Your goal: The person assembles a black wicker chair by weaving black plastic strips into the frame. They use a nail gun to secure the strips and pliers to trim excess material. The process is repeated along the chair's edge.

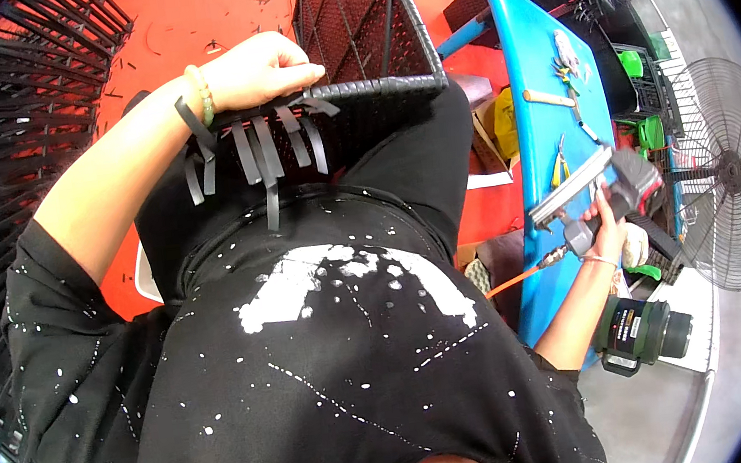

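Woven box: We see the black woven box (pixel 382 86) at the person's lap, above the knees, with its open side showing.
Loose strips: Flat black strips (pixel 265 152) hang down from the near edge of the box, over the dark pants.
Left hand: We see the left hand (pixel 263 71) at the left end of that edge. Its fingers are curled in and closed, but we cannot tell if they pinch a strip. A bead bracelet (pixel 205 94) is on the wrist.
Right hand: The right hand (pixel 608 223) is out to the side, wrapped around the handle of a power tool (pixel 629 186).
Power tool: It is gray and black and a bit blurry. We see an orange hose (pixel 517 280) near its back end.
Blue table: The tool is over the blue table (pixel 537 44). A wood-handled tool (pixel 548 98) and yellow pliers (pixel 560 167) lie there.
Right side: We see a big round fan (pixel 731 173) past the table.
Left side: Black frames (pixel 14 118) stand in a pile.
Floor: It is a red floor (pixel 177 14) with little dark bits on it.
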Demonstrator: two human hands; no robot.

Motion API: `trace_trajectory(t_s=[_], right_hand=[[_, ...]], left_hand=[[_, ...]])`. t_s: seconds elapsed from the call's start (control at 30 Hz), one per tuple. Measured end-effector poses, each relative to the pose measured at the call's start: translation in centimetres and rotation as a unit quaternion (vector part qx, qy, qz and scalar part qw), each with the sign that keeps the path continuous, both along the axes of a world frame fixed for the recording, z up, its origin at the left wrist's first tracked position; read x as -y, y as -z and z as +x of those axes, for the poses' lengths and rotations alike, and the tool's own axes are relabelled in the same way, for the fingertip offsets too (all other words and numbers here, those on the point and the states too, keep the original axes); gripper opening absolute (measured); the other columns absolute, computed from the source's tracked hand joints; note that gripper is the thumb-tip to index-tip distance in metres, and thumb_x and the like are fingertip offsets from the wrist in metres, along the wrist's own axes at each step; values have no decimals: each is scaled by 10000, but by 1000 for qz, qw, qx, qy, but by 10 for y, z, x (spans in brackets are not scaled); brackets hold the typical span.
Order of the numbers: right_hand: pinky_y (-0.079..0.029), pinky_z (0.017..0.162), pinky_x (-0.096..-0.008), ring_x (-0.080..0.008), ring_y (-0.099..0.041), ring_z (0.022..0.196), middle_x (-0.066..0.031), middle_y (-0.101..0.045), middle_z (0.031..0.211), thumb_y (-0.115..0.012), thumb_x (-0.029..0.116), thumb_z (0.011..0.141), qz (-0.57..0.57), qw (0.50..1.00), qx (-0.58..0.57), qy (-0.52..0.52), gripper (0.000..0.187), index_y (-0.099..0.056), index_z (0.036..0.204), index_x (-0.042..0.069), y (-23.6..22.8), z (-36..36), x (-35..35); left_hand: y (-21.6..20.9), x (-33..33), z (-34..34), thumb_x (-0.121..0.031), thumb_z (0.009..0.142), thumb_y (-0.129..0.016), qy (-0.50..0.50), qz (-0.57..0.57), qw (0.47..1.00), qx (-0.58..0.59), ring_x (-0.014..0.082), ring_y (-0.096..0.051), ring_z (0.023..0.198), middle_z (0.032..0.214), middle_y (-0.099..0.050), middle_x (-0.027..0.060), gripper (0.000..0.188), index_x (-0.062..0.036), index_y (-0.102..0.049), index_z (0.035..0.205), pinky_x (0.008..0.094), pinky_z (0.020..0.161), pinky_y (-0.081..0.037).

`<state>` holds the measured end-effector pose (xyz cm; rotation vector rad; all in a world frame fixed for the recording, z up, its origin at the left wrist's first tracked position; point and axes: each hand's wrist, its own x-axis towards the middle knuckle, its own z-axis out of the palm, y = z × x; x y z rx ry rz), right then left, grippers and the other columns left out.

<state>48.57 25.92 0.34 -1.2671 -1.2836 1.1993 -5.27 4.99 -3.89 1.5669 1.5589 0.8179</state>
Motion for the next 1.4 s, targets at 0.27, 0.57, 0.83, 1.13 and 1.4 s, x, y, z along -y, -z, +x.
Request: trace_trajectory(t_s=[0.27, 0.57, 0.83, 1.13, 1.4], right_hand=[[-534, 704, -342, -211, -668, 778, -85, -683, 893, -716, 76, 829, 280, 928, 125, -213, 376, -603, 1178, -9, 1, -177, 105], [-514, 634, -395, -277, -617, 698, -84, -586, 770, -683, 26, 560, 472, 706, 308, -430, 848, -493, 1385, 74, 35, -239, 134], [-511, 631, -388, -274, -609, 692, -79, -568, 753, -683, 36, 580, 470, 717, 292, -425, 822, -487, 1377, 62, 64, -232, 144], [-511, 623, -390, -258, -619, 696, -72, -578, 781, -723, 44, 553, 432, 705, 335, -452, 861, -470, 1376, 65, 59, -229, 144], [-507, 624, -389, -279, -618, 701, -83, -600, 783, -665, 31, 533, 439, 714, 337, -430, 878, -477, 1391, 56, 66, -226, 149]], left_hand=[[-2, -18, -5, -346, 1003, -578, -16, -5, 1000, 24, 4, -329, 538, 579, -423, -99, 443, -73, -564, 655, 228, 482, -287], [8, -18, -11, -345, 1009, -565, -20, -15, 998, 58, 7, -450, 518, 590, -524, -68, 429, -55, -619, 697, 205, 467, -360], [-2, -15, -5, -352, 995, -583, -31, -25, 998, 44, 21, -406, 498, 561, -477, -76, 435, -61, -617, 674, 232, 452, -338], [-2, -18, 0, -312, 1002, -587, -55, -36, 996, 57, 0, -338, 552, 602, -426, -113, 434, -66, -544, 647, 215, 494, -290], [2, -19, -9, -321, 998, -589, -31, -35, 997, 53, 9, -363, 532, 582, -419, -102, 441, -80, -526, 634, 218, 490, -313]])
